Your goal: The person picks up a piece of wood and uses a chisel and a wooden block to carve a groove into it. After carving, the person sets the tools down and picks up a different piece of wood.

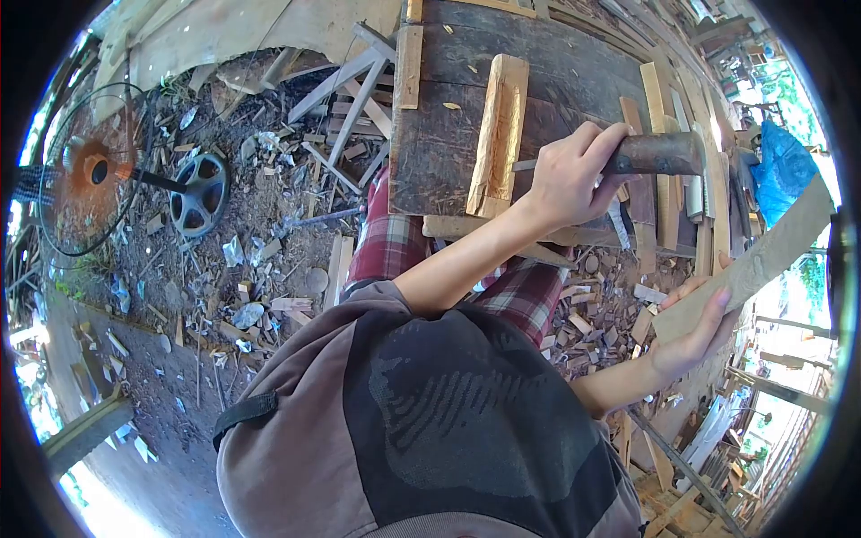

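My left hand (574, 175) is wrapped round a chisel with a thick dark handle (659, 154). Its thin metal blade points left and reaches the right side of a grooved wooden block (499, 134), which lies lengthwise on the dark workbench (439, 134). Whether the tip touches the wood is hard to tell. Off to the right and lower, my right hand (700, 327) grips one end of a long flat wooden board (753, 260), raised and slanting up to the right.
Wooden strips (662, 134) and a metal blade (619, 224) lie at the bench's right side. Offcuts (592, 327) and chips cover the ground. A spoked wheel (199, 195) and a wooden frame (354, 108) are at left, a blue plastic sheet (782, 170) at right.
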The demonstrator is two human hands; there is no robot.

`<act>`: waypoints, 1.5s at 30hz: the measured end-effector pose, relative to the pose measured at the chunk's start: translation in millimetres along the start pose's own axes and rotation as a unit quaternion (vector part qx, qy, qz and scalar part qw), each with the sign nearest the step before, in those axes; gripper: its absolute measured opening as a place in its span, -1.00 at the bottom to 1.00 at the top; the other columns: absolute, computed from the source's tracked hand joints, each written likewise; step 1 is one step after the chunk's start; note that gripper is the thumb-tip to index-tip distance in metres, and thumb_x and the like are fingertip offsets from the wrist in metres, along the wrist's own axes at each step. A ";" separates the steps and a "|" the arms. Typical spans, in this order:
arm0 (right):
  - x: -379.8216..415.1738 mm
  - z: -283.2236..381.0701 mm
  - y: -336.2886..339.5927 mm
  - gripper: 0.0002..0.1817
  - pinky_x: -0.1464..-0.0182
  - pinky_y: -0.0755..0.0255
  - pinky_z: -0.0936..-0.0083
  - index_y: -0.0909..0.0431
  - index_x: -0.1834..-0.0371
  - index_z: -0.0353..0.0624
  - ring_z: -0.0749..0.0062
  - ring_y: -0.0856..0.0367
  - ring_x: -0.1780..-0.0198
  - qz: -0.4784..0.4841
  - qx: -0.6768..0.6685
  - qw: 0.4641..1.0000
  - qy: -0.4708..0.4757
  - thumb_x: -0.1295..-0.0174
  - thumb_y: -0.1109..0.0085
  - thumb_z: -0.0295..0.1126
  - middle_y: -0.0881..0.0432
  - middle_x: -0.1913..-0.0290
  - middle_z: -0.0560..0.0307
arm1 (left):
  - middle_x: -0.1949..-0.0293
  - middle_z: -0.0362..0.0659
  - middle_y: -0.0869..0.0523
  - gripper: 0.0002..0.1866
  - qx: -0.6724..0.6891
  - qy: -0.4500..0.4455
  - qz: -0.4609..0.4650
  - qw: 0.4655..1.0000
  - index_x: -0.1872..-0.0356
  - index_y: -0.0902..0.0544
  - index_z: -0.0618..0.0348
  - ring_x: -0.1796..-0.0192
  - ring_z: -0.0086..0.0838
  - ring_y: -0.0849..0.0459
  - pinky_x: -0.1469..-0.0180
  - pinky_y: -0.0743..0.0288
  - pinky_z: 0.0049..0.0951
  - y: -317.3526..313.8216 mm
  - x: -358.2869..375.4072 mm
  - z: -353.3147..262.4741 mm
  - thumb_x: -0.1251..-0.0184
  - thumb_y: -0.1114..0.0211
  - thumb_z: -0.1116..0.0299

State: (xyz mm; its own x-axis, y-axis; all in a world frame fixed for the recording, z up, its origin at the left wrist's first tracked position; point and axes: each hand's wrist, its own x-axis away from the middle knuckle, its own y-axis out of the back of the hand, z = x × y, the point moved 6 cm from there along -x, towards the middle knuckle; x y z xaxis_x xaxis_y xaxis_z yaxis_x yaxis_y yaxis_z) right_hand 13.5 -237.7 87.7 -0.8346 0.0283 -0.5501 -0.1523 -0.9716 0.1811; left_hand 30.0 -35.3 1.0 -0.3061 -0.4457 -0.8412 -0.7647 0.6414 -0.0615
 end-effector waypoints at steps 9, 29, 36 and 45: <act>0.8 -0.2 -0.9 -0.35 0.61 -0.28 0.64 -0.32 -0.23 -0.52 0.53 -0.38 0.48 0.012 0.015 1.000 -0.006 -0.36 0.02 -0.07 -0.46 0.35 -0.01 | 0.37 -0.06 -0.57 -0.46 0.007 0.012 0.008 1.000 -0.11 -0.47 0.26 0.44 -0.24 -0.57 0.43 -0.45 -0.36 0.8 0.7 0.7 -0.11 -0.42 0.31; 5.3 9.0 -44.6 -0.48 0.36 -0.39 0.53 -0.37 -0.21 -0.40 0.43 -0.50 0.42 0.081 0.064 0.994 0.038 -0.36 0.02 -0.18 -0.52 0.34 0.02 | 0.34 -0.04 -0.60 -0.49 0.030 0.048 -0.010 0.998 -0.06 -0.49 0.21 0.39 -0.13 -0.60 0.34 -0.49 -0.27 2.4 -2.3 8.9 -0.07 -0.45 0.34; -7.3 2.0 -5.8 -0.30 0.42 -0.38 0.62 -0.26 -0.34 -0.41 0.49 -0.46 0.49 0.103 -0.121 0.987 -0.006 -0.31 -0.12 -0.07 -0.50 0.40 0.04 | 0.34 -0.07 -0.61 -0.48 0.021 0.031 0.020 0.999 -0.07 -0.50 0.22 0.42 -0.21 -0.60 0.41 -0.47 -0.33 1.3 4.8 6.0 -0.07 -0.45 0.31; -11.1 26.0 -7.3 -0.36 0.53 -0.24 0.63 -0.31 -0.26 -0.40 0.50 -0.39 0.55 0.015 -0.057 0.997 0.050 -0.36 0.03 -0.03 -0.42 0.46 0.09 | 0.36 -0.09 -0.61 -0.47 -0.011 0.013 0.003 1.000 -0.08 -0.50 0.24 0.46 -0.26 -0.58 0.47 -0.44 -0.38 4.6 4.2 12.7 -0.08 -0.44 0.30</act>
State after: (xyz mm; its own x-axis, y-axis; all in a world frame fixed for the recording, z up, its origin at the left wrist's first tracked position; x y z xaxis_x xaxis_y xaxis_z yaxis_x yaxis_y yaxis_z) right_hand 10.1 -224.9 113.7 -0.7804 -0.0182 -0.6250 -0.0623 -0.9923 0.1067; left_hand 32.5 -26.3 -9.6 -0.3255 -0.4572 -0.8277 -0.7744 0.6312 -0.0441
